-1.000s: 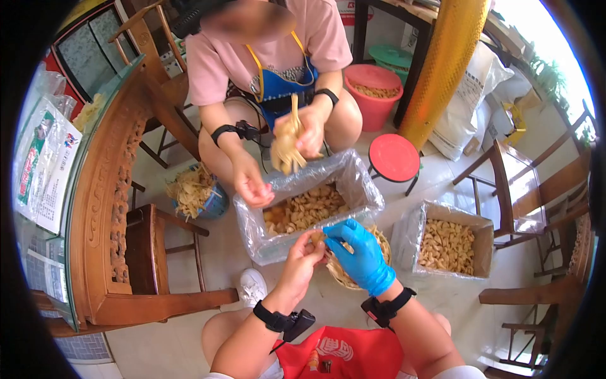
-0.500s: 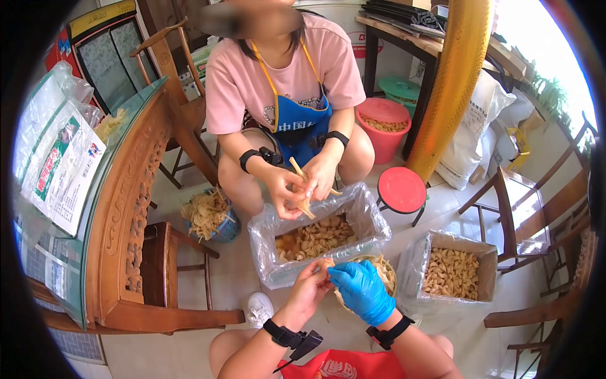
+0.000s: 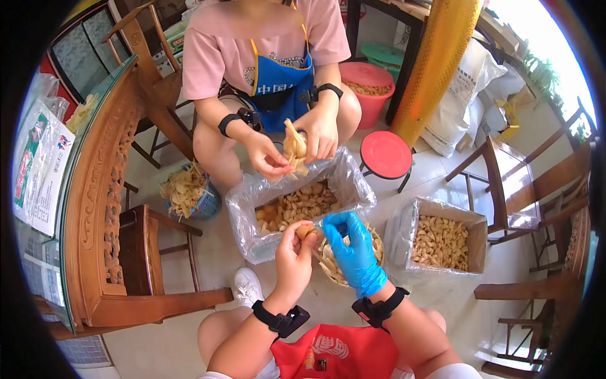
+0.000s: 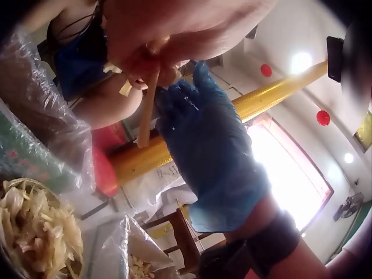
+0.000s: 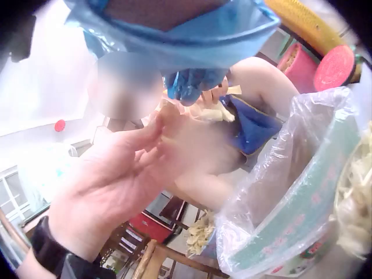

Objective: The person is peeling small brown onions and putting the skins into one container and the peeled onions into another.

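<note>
My bare left hand point(image 3: 293, 264) pinches a small pale-brown piece point(image 3: 305, 232) between thumb and fingers, above the near edge of a plastic-lined box point(image 3: 243, 208). In the left wrist view a thin stalk point(image 4: 149, 110) hangs below that hand. Just right of the piece is my right hand point(image 3: 355, 256) in a blue glove, its fingers bent toward the piece; whether they pinch anything is hidden. Beneath the glove stands a round basket point(image 3: 379, 243) of pale peelings. Opposite, a person in a blue apron holds a pale bulb with a stalk point(image 3: 295, 144).
A second lined box point(image 3: 483, 249) of pale pieces stands at the right. Behind it are a red stool point(image 3: 386, 155) and a pink bucket point(image 3: 372, 104). At the left stand a carved wooden table point(image 3: 95, 252) and a blue basket point(image 3: 208, 203) of peelings.
My gloved fingers have parted slightly from the left hand. The person opposite has changed their hold on the stalked bulb. The head view has shifted up and down between frames.
</note>
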Demonstrator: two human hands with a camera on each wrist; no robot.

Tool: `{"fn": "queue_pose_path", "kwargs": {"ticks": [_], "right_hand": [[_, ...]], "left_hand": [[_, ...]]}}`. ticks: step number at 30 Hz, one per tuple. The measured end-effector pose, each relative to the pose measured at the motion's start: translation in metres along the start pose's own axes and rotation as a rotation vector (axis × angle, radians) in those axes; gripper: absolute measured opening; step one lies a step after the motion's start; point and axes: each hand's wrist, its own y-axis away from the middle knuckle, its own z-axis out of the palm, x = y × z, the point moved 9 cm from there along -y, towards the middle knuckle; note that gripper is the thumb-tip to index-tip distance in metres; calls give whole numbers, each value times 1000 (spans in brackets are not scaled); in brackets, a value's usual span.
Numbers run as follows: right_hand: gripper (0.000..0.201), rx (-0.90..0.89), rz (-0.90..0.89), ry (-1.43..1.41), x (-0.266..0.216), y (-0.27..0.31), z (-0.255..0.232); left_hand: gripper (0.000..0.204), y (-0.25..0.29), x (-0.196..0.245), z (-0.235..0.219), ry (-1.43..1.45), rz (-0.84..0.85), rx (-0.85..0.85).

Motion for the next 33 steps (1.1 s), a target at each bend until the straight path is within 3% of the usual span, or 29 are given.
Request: {"fn": "queue_pose_path", "kwargs": {"ticks": [1,3,5,6,8,12,14,17,19,21,22,23,25,26,28,29,31,32,33], "right_hand": [[20,-77,-194,132,-21,1,6],[20,-116,-238,148,-18,4,11],[15,-129,-10,14,8,6,12],[15,-130,-4,17,8,7,12],[11,-88,176,-89,21,7,9],[11,-13,317,-243,36,7,9],[13,105,525,-450,61,12,2],[15,179,676,-546,90,10,-14],[15,223,669,-493,86,5,-25],[14,35,539,76,72,-4,-33],[15,-23,385,420,57,-9,-36],[15,-24,387,420,66,-10,-34],[18,70,325,169,81,-13,-30],[18,71,327,170,82,-15,-26],[23,142,354,-421,79,-24,-10],[23,141,355,-421,78,-23,-8],[30,106,184,-306,57,-26,-6],[30,113,186,-303,52,-24,-5],[30,-45,275,-331,49,-21,9]], "left_hand": [[22,0,3,2,8,1,-19],[22,2,1,1,-9,-21,-8],[22,2,-4,4,-43,7,-44],[22,3,-4,5,-40,1,-43],[22,3,3,9,-33,34,-50],[20,5,10,11,-60,55,-33],[20,10,29,12,-417,238,-10],[21,9,40,3,-477,327,53],[20,4,34,-2,-436,309,35],[20,-2,7,-5,-138,22,-33],[21,-3,-5,-5,-88,-34,-69],[21,-3,-8,-8,-87,-35,-68],[25,2,-32,-3,-72,-260,-156],[25,3,-32,-2,-70,-262,-157],[23,4,-32,0,-23,-279,-124],[23,3,-33,1,-22,-280,-123],[20,1,-31,-6,-4,-236,-37],[20,2,-31,-7,-3,-240,-44],[18,2,-32,-11,-34,-246,-48]]}}
